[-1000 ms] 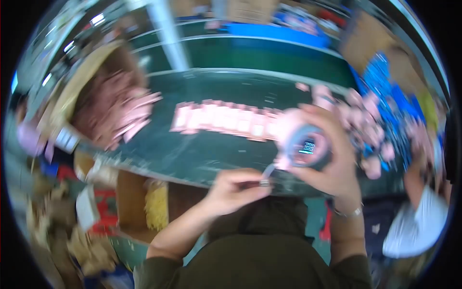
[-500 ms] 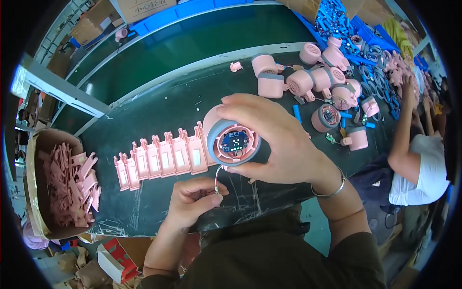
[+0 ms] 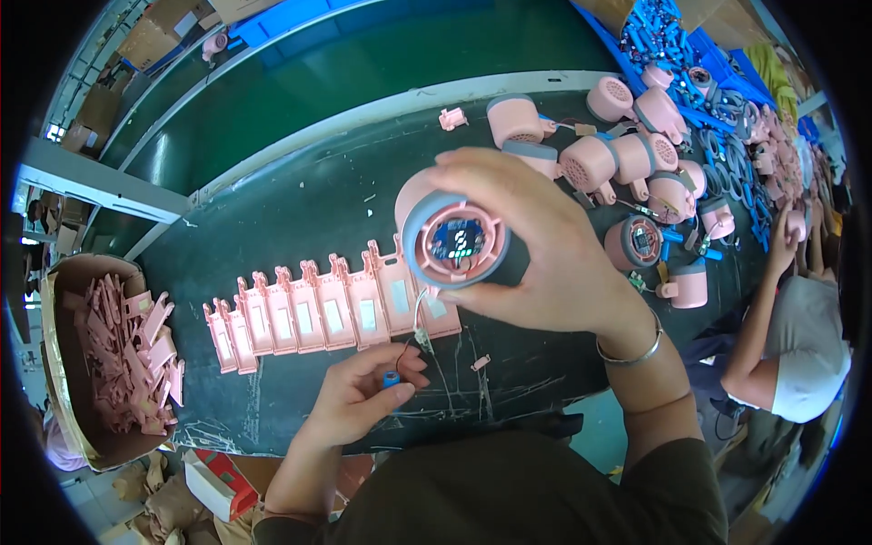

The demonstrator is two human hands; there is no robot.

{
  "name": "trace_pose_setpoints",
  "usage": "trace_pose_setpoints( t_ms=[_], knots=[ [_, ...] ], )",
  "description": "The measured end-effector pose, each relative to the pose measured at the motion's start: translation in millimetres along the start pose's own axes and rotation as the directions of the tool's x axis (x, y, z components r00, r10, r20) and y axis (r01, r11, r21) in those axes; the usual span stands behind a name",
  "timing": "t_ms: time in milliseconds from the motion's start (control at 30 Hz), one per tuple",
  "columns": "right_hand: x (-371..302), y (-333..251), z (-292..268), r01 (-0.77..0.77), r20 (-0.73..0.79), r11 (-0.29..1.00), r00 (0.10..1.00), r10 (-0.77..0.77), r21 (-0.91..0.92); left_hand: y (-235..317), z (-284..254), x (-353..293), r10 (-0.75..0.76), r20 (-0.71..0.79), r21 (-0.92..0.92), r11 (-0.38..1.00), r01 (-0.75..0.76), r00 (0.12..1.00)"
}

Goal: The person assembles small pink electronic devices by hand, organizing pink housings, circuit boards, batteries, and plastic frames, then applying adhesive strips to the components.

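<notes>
Above the desk, gripping a pink-and-grey housing in the right hand, curled round its right side, fingers far, thumb near | pinching a blue cylinder in the left hand, lower left | with both forearms angled inward

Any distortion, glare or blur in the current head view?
Head view: fisheye bends the white rail, corners go black; same view: pale glare streaks the green surface's left end, the display glows brightly, the right hand and pink strips show no obvious blur.
</notes>
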State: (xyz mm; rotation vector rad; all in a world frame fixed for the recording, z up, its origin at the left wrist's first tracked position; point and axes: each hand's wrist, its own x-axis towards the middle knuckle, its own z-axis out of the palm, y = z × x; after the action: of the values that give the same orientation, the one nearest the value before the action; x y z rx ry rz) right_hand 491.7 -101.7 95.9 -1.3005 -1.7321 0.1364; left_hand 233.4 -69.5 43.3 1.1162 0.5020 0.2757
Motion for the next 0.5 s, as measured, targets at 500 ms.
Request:
trace_pose_setpoints(
  t_ms=[500],
  knots=[
    [-19.4, -19.5, -10.0, -0.055, 0.022, 0.998, 0.998, 0.055, 0.010, -0.7, 30.8, 22.3, 0.224, -0.158, 0.138, 0.969, -0.204, 0.962]
  ],
)
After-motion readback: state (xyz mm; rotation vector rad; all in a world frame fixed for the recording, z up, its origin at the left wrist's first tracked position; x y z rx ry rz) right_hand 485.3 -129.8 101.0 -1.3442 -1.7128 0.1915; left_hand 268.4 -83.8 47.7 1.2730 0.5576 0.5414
